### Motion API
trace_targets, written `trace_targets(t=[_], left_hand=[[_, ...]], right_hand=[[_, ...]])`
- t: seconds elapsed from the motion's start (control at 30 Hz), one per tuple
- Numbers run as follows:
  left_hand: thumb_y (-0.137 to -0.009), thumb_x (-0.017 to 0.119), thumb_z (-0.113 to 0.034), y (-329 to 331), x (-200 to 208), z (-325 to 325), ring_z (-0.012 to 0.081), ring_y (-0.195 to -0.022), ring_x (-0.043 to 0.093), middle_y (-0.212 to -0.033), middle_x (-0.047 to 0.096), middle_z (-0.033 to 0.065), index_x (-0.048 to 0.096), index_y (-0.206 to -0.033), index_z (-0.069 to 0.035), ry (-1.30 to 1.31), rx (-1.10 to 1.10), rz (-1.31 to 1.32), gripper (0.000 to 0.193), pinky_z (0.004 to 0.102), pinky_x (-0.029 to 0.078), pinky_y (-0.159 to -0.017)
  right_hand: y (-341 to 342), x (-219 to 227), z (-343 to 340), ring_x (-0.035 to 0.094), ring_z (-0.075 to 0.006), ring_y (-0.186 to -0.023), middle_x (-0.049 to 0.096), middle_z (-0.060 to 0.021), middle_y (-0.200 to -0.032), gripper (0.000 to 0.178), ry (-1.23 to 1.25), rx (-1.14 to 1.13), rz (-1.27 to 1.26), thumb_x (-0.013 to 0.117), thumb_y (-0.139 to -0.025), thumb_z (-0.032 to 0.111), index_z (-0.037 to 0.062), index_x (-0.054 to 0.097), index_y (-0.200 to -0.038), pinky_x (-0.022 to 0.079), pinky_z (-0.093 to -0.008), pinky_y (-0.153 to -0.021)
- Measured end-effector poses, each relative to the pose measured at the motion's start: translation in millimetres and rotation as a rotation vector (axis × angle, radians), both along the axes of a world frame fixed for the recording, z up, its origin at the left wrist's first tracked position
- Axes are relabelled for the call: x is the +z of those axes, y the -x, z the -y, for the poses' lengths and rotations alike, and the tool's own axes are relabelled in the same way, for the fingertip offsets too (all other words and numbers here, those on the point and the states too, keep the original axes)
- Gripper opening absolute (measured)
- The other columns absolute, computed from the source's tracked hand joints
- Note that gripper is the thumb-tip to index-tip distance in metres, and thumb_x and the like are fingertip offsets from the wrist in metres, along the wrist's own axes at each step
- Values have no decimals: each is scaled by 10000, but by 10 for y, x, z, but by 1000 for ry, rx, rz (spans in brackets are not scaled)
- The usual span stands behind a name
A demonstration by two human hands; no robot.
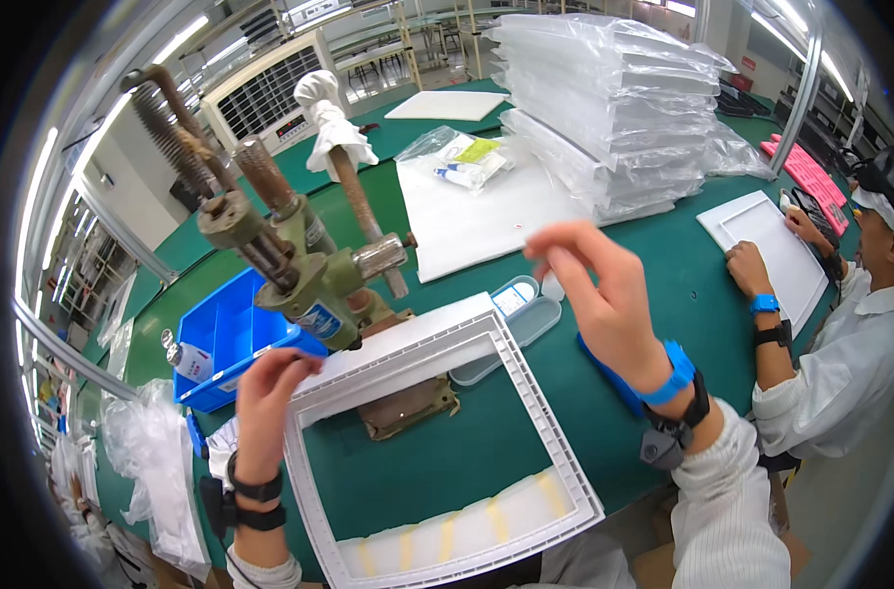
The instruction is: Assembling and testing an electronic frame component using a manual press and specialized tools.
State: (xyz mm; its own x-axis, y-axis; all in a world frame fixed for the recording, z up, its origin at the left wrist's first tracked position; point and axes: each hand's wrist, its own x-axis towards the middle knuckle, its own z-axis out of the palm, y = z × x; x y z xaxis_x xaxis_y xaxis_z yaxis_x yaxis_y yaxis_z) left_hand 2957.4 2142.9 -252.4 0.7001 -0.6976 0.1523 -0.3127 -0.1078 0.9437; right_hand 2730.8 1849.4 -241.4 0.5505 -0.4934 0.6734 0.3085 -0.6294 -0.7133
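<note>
Found left hand (267,398) at the far left corner of a white rectangular plastic frame (548,417), with fingertips bunched close to the thumb. Cannot tell whether clamped on any small part or in contact with the frame. Found right hand (609,304) raised beyond the frame's right rail and apart from it, with thumb and forefinger bent toward each other. Cannot confirm fingertip contact there, owing to blur. Located frame chiefly between both hands and nearer than either grip, over a green bench top (712,324). Sighted through its opening, to the right of the left fingertips and nearer: a rust-brown metal plate (412,407). Noted just beyond the left fingertips: a green cast-metal press (314,280). Noted left of that grip and farther off: a blue divided bin (260,304), with a white bottle (193,363) at its left side. Noted near the right fingertips, on the closer side: clear plastic containers (537,322). Recorded well beyond the right grip: a stack of bagged white panels (609,118). Recorded well apart, to its right: a co-worker's hands (749,267) on a white framed panel (776,260).
</note>
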Motion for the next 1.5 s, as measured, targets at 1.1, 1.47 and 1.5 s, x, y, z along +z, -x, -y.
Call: trace_targets(t=[1.1,1.47,1.5], left_hand=[[-858,676,-22,-273,-1006,-971,118,-733,604,-823,665,70,670,-969,21,-108,427,243,119,258,479,-668],[-814,682,-30,-240,-956,-802,195,-663,556,-774,572,105,675,-940,34,-129,382,437,141,289,439,-607],[-819,677,-25,-243,-950,-797,189,-660,553,-779,567,104,673,-976,37,-129,369,463,168,290,440,-607]], right_hand=[[85,-664,-87,589,-150,-544,635,-88,-667,117,117,-67,-576,596,-897,15,15,691,-966,446,-276,-524],[209,-818,350,574,-171,-581,633,-82,-726,154,37,-363,-309,614,-845,54,11,629,-991,468,-295,-562],[202,-841,402,595,-189,-654,639,-101,-812,232,55,-391,-324,650,-841,97,10,616,-1053,489,-310,-615]])
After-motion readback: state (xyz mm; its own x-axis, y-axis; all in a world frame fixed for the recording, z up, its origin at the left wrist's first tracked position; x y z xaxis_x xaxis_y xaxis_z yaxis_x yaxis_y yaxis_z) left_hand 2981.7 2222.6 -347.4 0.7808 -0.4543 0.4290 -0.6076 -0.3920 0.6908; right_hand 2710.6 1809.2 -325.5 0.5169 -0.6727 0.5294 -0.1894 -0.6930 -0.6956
